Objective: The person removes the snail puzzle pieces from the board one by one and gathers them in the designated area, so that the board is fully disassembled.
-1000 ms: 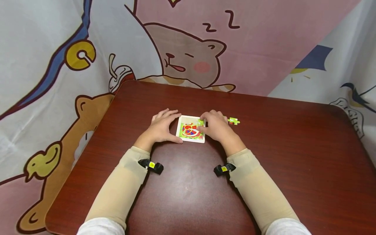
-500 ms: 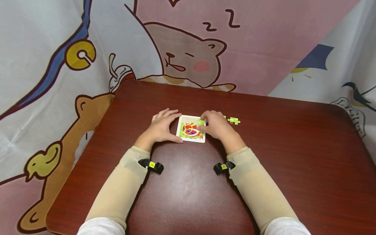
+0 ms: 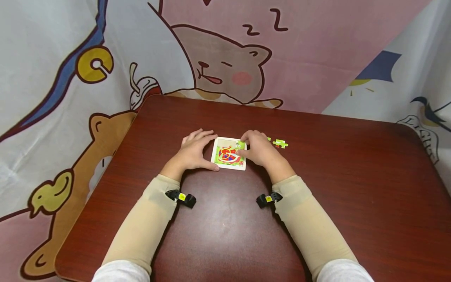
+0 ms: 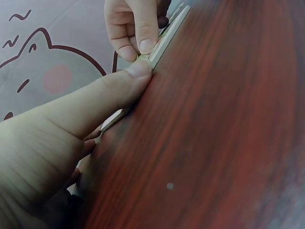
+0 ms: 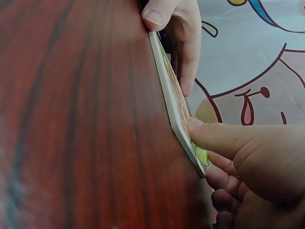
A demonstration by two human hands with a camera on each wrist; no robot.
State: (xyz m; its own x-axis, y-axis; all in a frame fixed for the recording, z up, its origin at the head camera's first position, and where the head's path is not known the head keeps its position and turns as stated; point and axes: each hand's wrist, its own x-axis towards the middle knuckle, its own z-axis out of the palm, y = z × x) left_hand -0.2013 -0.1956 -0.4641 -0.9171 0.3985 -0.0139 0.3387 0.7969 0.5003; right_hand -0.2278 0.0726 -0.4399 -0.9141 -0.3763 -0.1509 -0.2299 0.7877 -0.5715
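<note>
The left hand (image 3: pixel 193 152) rests on the table (image 3: pixel 352 188) at the left side of the puzzle tray (image 3: pixel 228 156). Its fingers are nearly straight and lie along the tray's left edge, and the thumb tip (image 4: pixel 139 69) presses against the near left corner of the tray. It steadies the tray but does not close around it.

The right hand (image 3: pixel 258 150) is at the right side of the puzzle tray. Its thumb (image 5: pixel 209 136) presses down on the picture surface near the right edge, and the other fingers are curled over the far right corner, where a green puzzle piece (image 3: pixel 241 145) lies under the fingertips. I cannot tell if this piece is fully seated in the tray.

The puzzle tray is a small white square frame, flat on the table, with a picture in green, red and yellow inside it.

To the right of the tray, just beyond the right hand, one loose green piece (image 3: pixel 280 143) lies on the table. Behind the table hangs a cartoon cloth (image 3: pixel 225 70) with a sleeping bear.
</note>
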